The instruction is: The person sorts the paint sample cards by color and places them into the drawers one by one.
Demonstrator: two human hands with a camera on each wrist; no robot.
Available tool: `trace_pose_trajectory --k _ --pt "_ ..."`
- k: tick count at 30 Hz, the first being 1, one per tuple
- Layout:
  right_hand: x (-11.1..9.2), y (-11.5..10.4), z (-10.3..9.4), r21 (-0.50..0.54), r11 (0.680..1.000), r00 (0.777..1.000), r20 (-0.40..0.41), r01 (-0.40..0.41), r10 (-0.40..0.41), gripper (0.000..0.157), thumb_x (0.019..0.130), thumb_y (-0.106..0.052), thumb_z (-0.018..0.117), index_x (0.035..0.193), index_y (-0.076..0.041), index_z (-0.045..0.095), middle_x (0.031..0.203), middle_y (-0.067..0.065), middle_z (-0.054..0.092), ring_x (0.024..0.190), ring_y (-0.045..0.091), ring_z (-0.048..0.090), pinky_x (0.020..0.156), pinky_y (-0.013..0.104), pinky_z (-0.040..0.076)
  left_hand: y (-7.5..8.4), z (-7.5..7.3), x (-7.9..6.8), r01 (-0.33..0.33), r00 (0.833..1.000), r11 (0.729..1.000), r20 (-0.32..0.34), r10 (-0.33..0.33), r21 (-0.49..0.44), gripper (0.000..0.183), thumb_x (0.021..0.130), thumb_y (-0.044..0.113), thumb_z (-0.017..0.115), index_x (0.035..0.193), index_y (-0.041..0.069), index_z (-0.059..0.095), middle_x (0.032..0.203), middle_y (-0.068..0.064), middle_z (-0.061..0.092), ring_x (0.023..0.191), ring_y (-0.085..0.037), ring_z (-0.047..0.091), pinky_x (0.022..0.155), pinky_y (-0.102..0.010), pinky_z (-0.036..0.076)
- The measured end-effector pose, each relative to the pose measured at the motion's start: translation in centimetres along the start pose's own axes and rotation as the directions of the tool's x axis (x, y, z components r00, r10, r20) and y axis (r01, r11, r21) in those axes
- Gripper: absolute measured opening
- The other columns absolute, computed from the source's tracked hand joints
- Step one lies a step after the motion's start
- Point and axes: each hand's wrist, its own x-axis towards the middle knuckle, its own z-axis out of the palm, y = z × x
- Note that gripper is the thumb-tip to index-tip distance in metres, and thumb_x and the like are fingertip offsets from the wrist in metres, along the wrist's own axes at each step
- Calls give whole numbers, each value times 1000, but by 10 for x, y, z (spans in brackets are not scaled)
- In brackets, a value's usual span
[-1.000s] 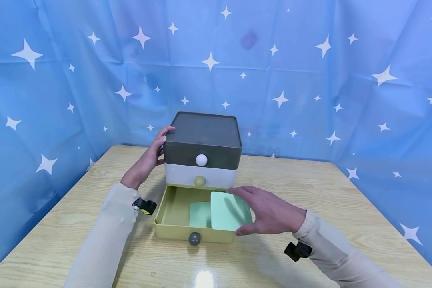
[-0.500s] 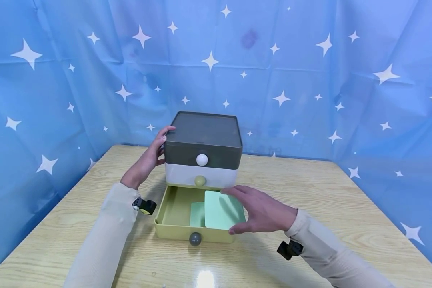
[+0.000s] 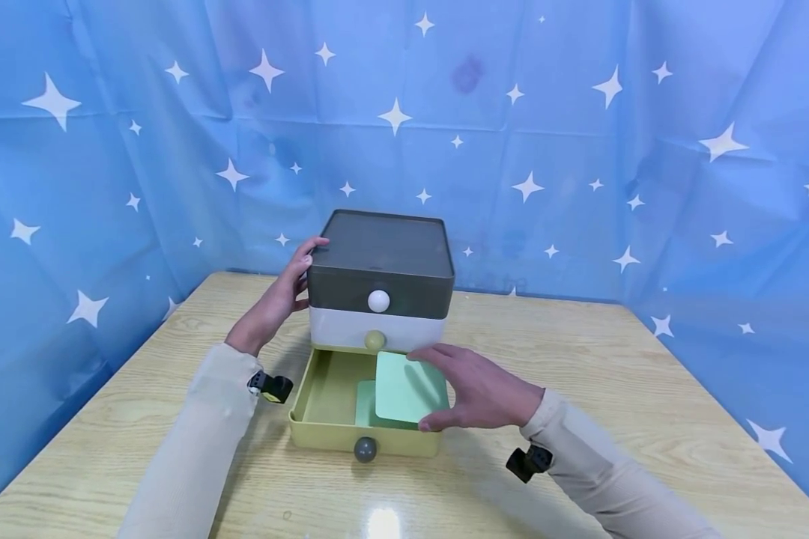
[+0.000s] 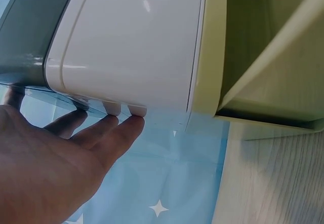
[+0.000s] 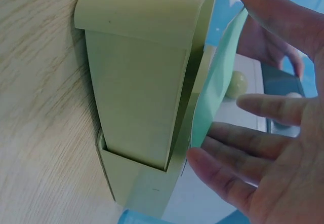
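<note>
A three-tier box of drawers stands on the table: dark grey top tier (image 3: 384,247), white middle tier (image 3: 337,324), and olive-green bottom drawer (image 3: 323,436) pulled out. My left hand (image 3: 274,308) rests against the left side of the upper tiers; its fingers (image 4: 124,135) reach along that side in the left wrist view. My right hand (image 3: 475,389) holds a thin mint-green square card (image 3: 404,385) by opposite edges between thumb and fingers, above the drawer's right part. The card bows slightly in the right wrist view. Another green piece (image 3: 365,400) lies in the drawer, partly hidden beneath the card.
A grey knob (image 3: 365,449) sticks out from the drawer front. White knob (image 3: 378,301) and olive knob (image 3: 374,340) mark the tiers above. The wooden table (image 3: 546,344) extends around the box, with a blue star-patterned curtain (image 3: 566,135) behind it.
My right hand has moved left with the green card, bringing it further over the drawer and covering more of the piece inside. My left hand has stayed in place.
</note>
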Motion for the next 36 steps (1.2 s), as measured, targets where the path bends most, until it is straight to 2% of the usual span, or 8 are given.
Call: trace_pose_trajectory --k 7,13,17,32,36 --pt "6 -3 5 4 1000 1000 -13 24 -24 82 77 -47 84 143 -13 49 141 4 58 121 20 59 102 42 51 -2 0 1 1 1000 1000 -3 -1 5 50 106 53 19 155 41 21 168 -2 11 156 -41 14 117 -71 20" --pt "11 -2 11 -7 998 998 -17 67 -67 82 77 -49 83 141 -11 50 135 7 60 105 17 61 86 34 53 -3 0 1 -2 1000 1000 -3 2 1 51 106 53 19 155 41 20 169 -3 10 155 -41 15 116 -72 21" --pt "12 -1 14 -1 998 998 -11 63 -63 82 77 -48 84 141 -10 51 130 8 61 99 15 59 80 29 52 -3 0 1 0 1000 1000 4 0 1 51 106 53 19 155 41 20 168 -3 11 156 -40 15 116 -71 22" --pt "8 2 19 -35 996 995 -60 81 -83 88 75 -51 85 143 -9 48 131 9 64 98 16 63 83 32 54 -1 1 2 0 1000 1000 2 0 10 51 106 54 19 155 41 20 169 -1 8 156 -41 12 117 -71 20" --pt "6 3 20 -64 993 992 -73 95 -100 92 73 -53 85 145 -8 47 138 12 61 114 25 66 95 41 55 -2 1 1 -1 1000 1000 -1 1 8 51 106 54 19 155 42 20 169 -1 8 156 -41 12 116 -72 20"
